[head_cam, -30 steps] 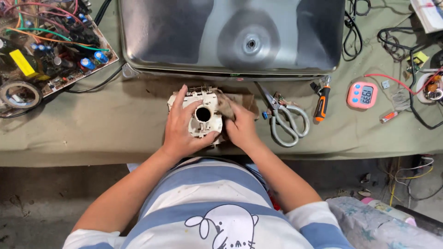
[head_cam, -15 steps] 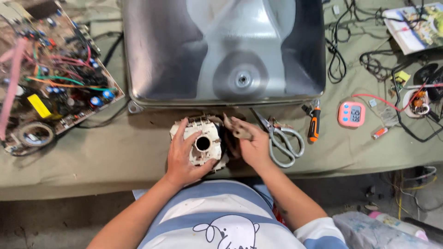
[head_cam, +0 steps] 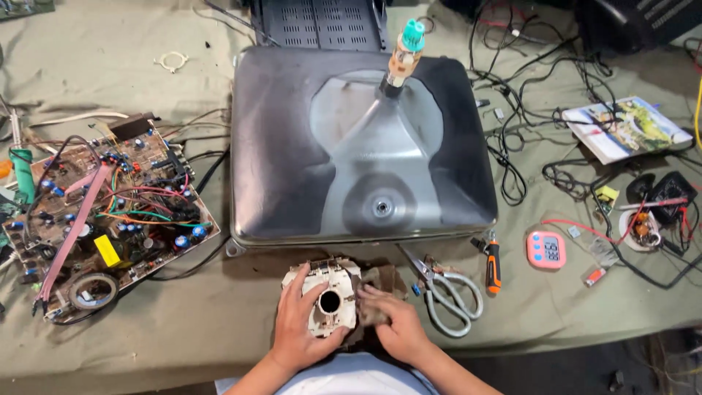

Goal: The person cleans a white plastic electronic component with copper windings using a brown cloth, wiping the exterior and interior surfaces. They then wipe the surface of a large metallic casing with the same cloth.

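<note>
Since the earlier frame the head has lifted, so the view now takes in far more of the bench: the big grey picture tube (head_cam: 363, 146) shows whole at the centre, its neck capped with a teal fitting at the top, where before only its near half was seen. The hands have stayed at the lower centre. The left hand (head_cam: 301, 323) lies open-palmed with fingers spread over the left side of the white plastic yoke (head_cam: 327, 295), thumb curled under its near edge, so it clasps the part loosely. The right hand (head_cam: 395, 328) presses its fingers flat on a brown rag (head_cam: 379, 281) just beside the yoke's right side; whether it actually pinches the cloth cannot be told. The yoke rests on the bench just in front of the tube's near rim.

The surface is a table covered with an olive-green cloth (head_cam: 95, 73), creased and stained. At the left sits a circuit board (head_cam: 110, 212) thick with coloured wires and a roll of tape. Right of the hands lie grey-handled scissors (head_cam: 446, 292), an orange-handled screwdriver (head_cam: 493, 265) and a pink digital timer (head_cam: 546, 249). Black cables tangle at the upper right near a picture booklet (head_cam: 627, 128). Bare dark floor shows at the lower right corner
</note>
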